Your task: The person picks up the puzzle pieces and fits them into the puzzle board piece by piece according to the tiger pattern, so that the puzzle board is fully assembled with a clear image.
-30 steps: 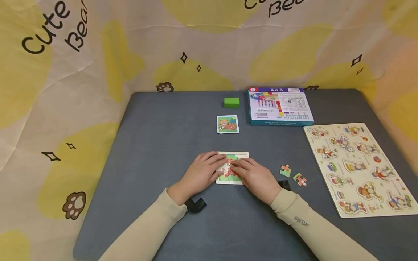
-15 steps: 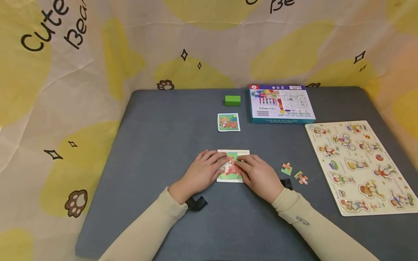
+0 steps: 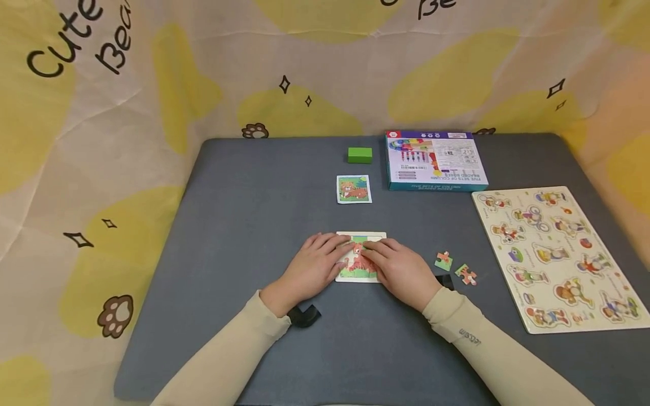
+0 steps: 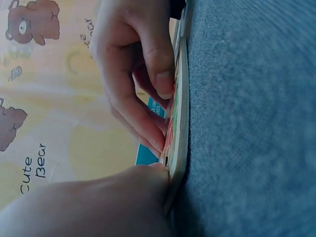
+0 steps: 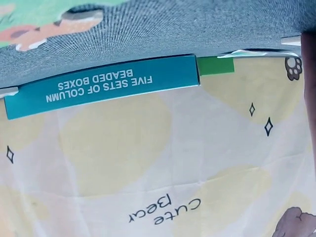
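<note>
In the head view a small framed jigsaw puzzle (image 3: 359,272) of an orange animal on green lies flat on the dark table. My left hand (image 3: 311,272) rests across its left side, fingers stretched over the frame. From the right, my right hand (image 3: 406,276) touches the puzzle's surface with its fingertips. The left wrist view shows the right thumb (image 4: 164,84) and fingers coming down onto the pieces, apart from one another; part of the picture is hidden under both hands. Two loose jigsaw pieces (image 3: 443,260) lie to the right of the right hand.
A card with a tiger picture (image 3: 354,189) lies beyond the puzzle, and a green block (image 3: 360,155) sits behind it. A beaded-column toy box (image 3: 437,162) stands at the back. On the right lies a large board with inset figures (image 3: 550,254).
The right fingertips have shifted slightly on the puzzle. The left hand stays on its left side. The whole head view has drifted a little.
</note>
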Available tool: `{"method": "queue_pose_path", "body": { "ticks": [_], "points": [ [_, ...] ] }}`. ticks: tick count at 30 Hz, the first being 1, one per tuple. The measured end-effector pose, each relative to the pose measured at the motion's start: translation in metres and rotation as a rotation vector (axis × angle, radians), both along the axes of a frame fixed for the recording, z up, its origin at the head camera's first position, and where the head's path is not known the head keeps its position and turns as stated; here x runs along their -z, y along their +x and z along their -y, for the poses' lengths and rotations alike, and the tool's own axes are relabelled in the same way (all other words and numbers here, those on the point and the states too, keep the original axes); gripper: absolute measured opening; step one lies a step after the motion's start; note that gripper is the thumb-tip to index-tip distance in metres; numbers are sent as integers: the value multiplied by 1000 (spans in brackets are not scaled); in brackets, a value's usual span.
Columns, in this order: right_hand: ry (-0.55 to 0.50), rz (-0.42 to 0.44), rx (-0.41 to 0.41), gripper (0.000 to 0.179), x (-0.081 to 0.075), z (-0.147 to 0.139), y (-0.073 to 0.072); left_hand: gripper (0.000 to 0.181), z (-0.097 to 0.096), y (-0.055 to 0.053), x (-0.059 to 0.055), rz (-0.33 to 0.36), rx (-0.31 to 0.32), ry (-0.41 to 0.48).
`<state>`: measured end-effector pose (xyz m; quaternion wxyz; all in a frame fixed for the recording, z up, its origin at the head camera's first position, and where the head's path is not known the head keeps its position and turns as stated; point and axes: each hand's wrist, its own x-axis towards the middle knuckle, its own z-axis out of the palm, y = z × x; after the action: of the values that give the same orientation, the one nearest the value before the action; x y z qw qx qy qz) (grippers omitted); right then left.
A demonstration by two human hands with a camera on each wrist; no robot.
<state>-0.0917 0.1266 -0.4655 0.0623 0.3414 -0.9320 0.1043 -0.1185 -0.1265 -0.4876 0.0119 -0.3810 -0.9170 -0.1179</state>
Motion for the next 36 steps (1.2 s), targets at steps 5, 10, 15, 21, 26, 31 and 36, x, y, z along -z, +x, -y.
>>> {"method": "queue_pose_path", "body": {
  "ticks": [5,10,15,21,26,31,36],
  "points": [
    [27,-7,-4,49,-1,0,0,47,0,0,1,0,-1,-1],
    [28,-24,-4,47,2,0,1,47,-1,-1,3,-26,0,-20],
    [53,-40,-10,48,2,0,1,50,-1,-3,3,-14,3,-23],
    [85,-41,-34,49,1,0,-1,68,-1,-3,0,58,-1,-4],
    [107,-33,-34,53,3,0,1,74,-2,-1,1,49,-2,-46],
    [72,-32,-30,50,6,3,6,75,-3,0,1,23,10,-84],
    [68,-32,-13,45,7,11,10,74,-2,0,0,17,14,-82]
  ]
}}
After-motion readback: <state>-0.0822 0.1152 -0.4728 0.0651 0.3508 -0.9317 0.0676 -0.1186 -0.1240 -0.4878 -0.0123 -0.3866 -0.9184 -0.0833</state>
